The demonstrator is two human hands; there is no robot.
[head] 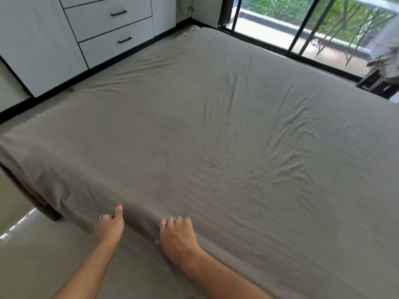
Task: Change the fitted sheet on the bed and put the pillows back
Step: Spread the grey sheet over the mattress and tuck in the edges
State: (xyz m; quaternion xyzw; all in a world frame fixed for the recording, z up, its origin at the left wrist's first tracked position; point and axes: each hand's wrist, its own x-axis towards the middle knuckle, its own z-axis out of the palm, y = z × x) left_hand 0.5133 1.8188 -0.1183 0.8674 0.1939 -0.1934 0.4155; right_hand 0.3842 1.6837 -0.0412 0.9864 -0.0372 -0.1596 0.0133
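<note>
A grey fitted sheet (216, 130) covers the whole mattress, with light wrinkles across its top. My left hand (109, 226) grips the sheet at the near edge of the bed, thumb pointing up over the fabric and fingers curled under it. My right hand (177, 236) grips the same edge a little to the right, fingers curled into the cloth. No pillows are in view. A dark bed frame corner (50, 213) shows under the sheet at the left.
White cabinets with drawers (108, 24) stand along the far left wall. A glass door with black bars (302, 29) runs behind the bed. A dark piece of furniture (380, 80) stands at the far right. Glossy floor (26, 244) lies to my left.
</note>
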